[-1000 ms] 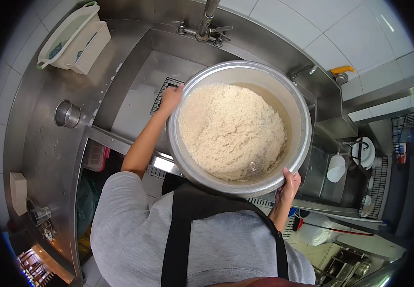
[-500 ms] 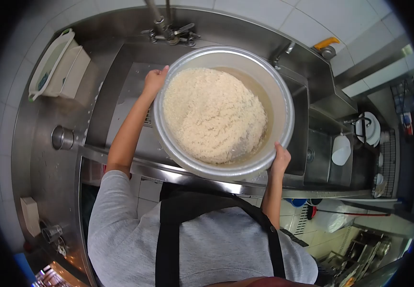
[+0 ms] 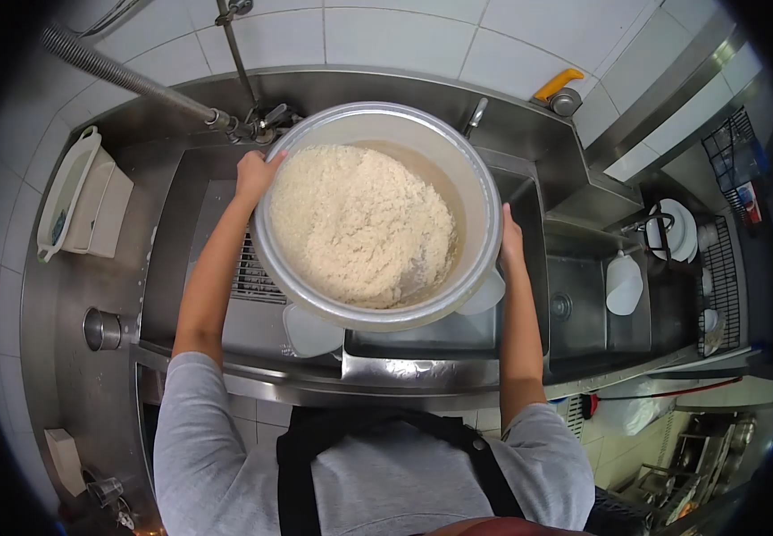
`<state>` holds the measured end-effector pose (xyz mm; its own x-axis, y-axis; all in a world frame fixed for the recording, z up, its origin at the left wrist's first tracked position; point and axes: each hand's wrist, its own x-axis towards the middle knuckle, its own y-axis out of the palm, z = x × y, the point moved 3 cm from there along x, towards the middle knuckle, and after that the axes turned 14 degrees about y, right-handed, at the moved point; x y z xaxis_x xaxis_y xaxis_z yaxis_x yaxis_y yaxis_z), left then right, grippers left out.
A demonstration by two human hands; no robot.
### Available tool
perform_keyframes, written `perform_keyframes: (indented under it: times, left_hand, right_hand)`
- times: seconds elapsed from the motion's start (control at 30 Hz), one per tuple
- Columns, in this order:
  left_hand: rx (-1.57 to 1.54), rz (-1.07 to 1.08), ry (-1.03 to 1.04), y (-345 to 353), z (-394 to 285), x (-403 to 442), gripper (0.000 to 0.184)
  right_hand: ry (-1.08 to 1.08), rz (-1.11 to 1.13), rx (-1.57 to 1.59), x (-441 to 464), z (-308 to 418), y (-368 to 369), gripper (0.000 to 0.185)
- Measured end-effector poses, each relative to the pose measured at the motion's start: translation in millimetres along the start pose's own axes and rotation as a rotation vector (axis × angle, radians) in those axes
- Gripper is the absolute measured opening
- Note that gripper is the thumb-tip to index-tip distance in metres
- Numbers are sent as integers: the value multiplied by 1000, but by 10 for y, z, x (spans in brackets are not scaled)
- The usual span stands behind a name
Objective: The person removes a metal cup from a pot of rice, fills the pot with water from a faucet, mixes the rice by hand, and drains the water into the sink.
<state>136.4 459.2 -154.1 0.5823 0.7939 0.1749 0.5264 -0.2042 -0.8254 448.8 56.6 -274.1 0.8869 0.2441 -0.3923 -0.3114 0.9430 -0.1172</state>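
Head view, centre: rice pot (image 3: pixel 462 174), we judge heavy, slippery; hold: opposite sides, left grip (image 3: pixel 257 176), right grip (image 3: pixel 511 236) clasping.

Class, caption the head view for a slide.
Left hand and right hand hold a pot of rice over a sink.

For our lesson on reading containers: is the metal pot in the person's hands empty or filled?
Partly filled: rice heaps in the metal pot, with cloudy water along its right side and bare inner wall above.
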Motion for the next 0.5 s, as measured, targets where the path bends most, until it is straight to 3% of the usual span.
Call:
perform_keyframes:
  times: [0.07,0.13,0.2,0.27,0.5]
  left_hand:
    - [17,17,12,4,-66,30,64]
    - [50,-77,63,3,-40,52,63]
    - [105,29,-16,55,-104,-171,64]
    - [119,35,-25,37,-94,-179,66]
    - [140,111,-115,-7,-176,-283,65]
  right_hand:
    - [-58,64,-58,966,-277,173,57]
    - [-160,140,-247,1306,-274,375,56]
    - [-264,107,-610,1084,-268,510,55]
    - [-391,74,-774,970,-54,692,55]
    - [-589,88,-977,769,224,933,53]
